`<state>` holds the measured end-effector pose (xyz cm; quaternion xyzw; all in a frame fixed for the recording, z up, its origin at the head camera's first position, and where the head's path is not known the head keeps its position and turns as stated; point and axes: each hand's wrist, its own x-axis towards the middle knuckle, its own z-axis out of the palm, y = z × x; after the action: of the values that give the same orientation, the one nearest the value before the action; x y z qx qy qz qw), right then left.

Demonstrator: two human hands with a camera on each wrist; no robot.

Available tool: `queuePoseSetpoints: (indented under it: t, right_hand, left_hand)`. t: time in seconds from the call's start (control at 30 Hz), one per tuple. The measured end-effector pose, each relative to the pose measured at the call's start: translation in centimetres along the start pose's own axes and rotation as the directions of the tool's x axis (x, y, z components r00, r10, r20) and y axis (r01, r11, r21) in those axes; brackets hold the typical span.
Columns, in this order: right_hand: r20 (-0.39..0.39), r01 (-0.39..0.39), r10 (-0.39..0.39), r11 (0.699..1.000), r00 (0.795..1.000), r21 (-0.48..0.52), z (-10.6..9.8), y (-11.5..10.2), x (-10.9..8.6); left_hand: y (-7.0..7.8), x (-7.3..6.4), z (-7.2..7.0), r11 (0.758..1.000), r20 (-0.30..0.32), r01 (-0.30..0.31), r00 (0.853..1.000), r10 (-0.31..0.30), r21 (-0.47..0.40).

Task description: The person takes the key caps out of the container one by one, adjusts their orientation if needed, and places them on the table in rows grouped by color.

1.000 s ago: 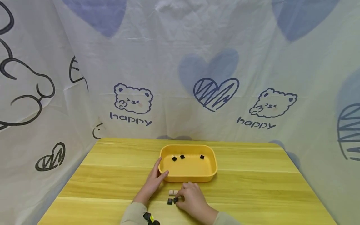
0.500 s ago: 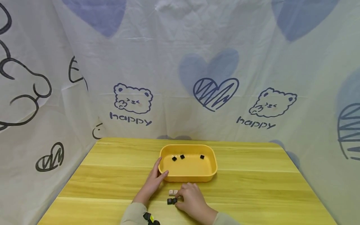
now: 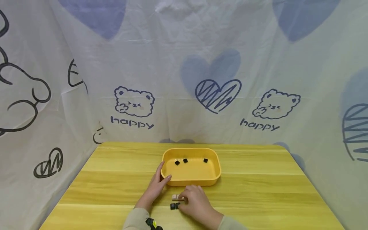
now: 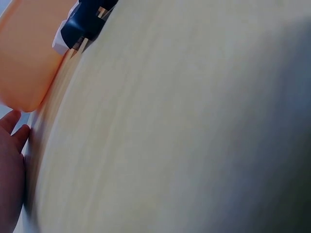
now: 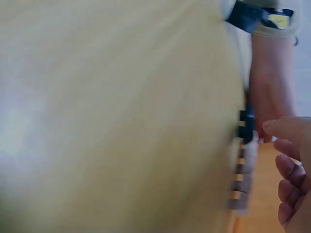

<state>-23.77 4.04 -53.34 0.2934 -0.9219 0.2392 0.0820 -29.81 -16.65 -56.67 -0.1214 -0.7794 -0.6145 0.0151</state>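
In the head view, my left hand point(image 3: 156, 184) holds the near left corner of a yellow plastic tray point(image 3: 195, 183), thumb at the front rim and fingers along the left side. Two black keycaps point(image 3: 172, 206) sit side by side on the table in front of the tray. Just behind them stand pale keycaps point(image 3: 174, 197), partly covered by my right hand point(image 3: 198, 201). Its thumb and index finger are spread apart, thumb at the right black keycap, index over the pale ones. From the right wrist, a gap shows between the fingertips and the black keycaps point(image 5: 246, 127).
Several small black pieces point(image 3: 185, 160) lie inside the tray, toward its back. The wood-grain table point(image 3: 258, 188) ends at a printed cloth backdrop point(image 3: 178, 64). A dark device is strapped to my left wrist point(image 3: 150, 222).
The right black keycap has slid left against its neighbour. My right index finger has since lifted off it toward the pale keycaps. The left hand stays on the tray; the head view shifts slightly.
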Motion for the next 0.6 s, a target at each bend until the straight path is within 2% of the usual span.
queuePoseSetpoints:
  t: [0.23,0.43,0.53,0.6]
  right_hand:
    - [-0.05,0.034,-0.032,0.998,0.998,0.047,-3.3,-0.1,1.0]
    - [-0.047,-0.031,0.038,0.988,0.998,0.148,-6.0,1.1,2.2]
    - [-0.039,-0.06,0.066,0.989,0.997,0.138,-6.9,2.1,2.9]
    - [-0.032,-0.073,0.077,0.989,0.997,0.128,-7.3,3.0,3.4]
  left_hand:
    - [0.2,-0.1,-0.1,1.0,0.001,-0.002,1.0,0.002,0.003]
    - [0.6,0.0,0.1,1.0,-0.001,0.011,1.0,-0.011,-0.011]
    - [0.9,-0.1,0.0,1.0,-0.01,0.021,1.0,-0.021,-0.01]
    - [1.8,-0.3,0.0,0.999,-0.009,0.032,0.999,-0.032,-0.01]
